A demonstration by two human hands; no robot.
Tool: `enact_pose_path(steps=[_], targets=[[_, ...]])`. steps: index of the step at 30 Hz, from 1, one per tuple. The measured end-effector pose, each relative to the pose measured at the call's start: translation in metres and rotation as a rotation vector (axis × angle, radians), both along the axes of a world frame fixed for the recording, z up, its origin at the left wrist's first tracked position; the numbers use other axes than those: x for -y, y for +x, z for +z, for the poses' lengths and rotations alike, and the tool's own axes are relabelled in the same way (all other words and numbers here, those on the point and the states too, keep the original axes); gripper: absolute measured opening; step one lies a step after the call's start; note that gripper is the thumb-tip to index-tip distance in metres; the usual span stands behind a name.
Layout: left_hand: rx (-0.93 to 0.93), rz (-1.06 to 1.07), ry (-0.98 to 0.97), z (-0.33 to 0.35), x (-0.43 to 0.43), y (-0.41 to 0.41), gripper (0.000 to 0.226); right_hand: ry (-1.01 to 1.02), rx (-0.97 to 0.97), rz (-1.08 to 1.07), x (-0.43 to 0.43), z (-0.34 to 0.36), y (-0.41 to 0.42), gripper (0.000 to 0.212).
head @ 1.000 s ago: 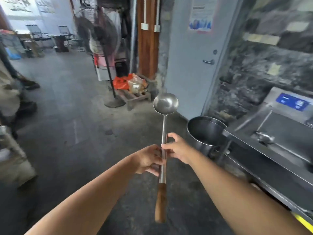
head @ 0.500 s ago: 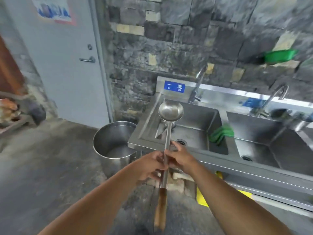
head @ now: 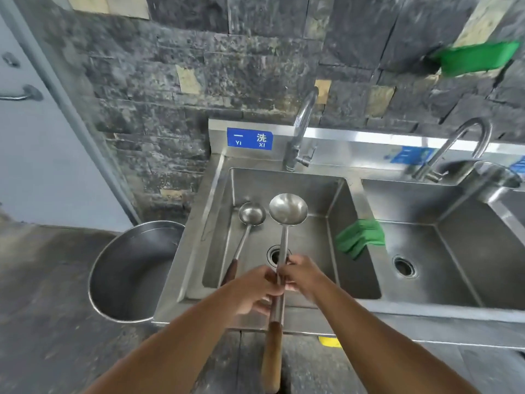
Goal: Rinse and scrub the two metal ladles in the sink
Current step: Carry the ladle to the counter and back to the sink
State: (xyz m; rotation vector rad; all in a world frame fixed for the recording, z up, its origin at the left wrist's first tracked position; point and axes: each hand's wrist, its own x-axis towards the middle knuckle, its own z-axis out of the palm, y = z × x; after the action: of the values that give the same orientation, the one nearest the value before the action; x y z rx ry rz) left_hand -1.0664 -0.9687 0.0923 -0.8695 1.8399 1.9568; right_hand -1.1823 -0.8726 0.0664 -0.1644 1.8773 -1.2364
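Note:
I hold a large metal ladle [head: 287,213] with a wooden handle end over the left sink basin [head: 338,223], bowl up and away from me. My left hand [head: 252,291] grips its metal shaft from the left. My right hand [head: 302,275] pinches the same shaft from the right. A second, smaller ladle [head: 251,214] lies in the basin to the left, its dark handle leaning on the near wall. A green scrub cloth [head: 359,237] hangs over the divider between the basins.
A tap [head: 302,129] stands behind the left basin, another tap [head: 454,149] behind the right basin [head: 460,240]. A big steel pot [head: 133,268] sits on the floor left of the sink. A grey door [head: 34,132] is at the far left. A green basin [head: 477,56] hangs on the stone wall.
My view has swung right and closer, from the open floor to the sink. The ladle, held in both hands throughout, is now over the left basin, and the second ladle has come into view.

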Motion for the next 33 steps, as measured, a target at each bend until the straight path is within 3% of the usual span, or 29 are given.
enact_pose_path(steps=[3,11,17,25,30,33], targets=[[0.05,-0.003,-0.004,-0.013,0.017,-0.043,0.009,0.007,0.065,0.028,0.019,-0.021,-0.042,0.014],[0.242,0.05,-0.021,-0.065,0.057,-0.142,0.01,0.068,0.196,0.054,0.067,-0.098,-0.139,0.016],[0.364,0.066,0.013,-0.116,0.08,-0.198,0.009,0.175,0.174,-0.017,0.088,-0.151,-0.18,0.015],[0.365,0.092,0.112,-0.176,0.098,-0.222,0.015,0.217,0.172,-0.06,0.098,-0.205,-0.198,0.011],[0.332,0.085,0.047,-0.201,0.103,-0.224,0.021,0.186,0.198,-0.121,0.104,-0.218,-0.197,0.006],[0.32,0.11,0.023,-0.215,0.106,-0.223,0.024,0.178,0.2,-0.148,0.107,-0.224,-0.197,0.014]])
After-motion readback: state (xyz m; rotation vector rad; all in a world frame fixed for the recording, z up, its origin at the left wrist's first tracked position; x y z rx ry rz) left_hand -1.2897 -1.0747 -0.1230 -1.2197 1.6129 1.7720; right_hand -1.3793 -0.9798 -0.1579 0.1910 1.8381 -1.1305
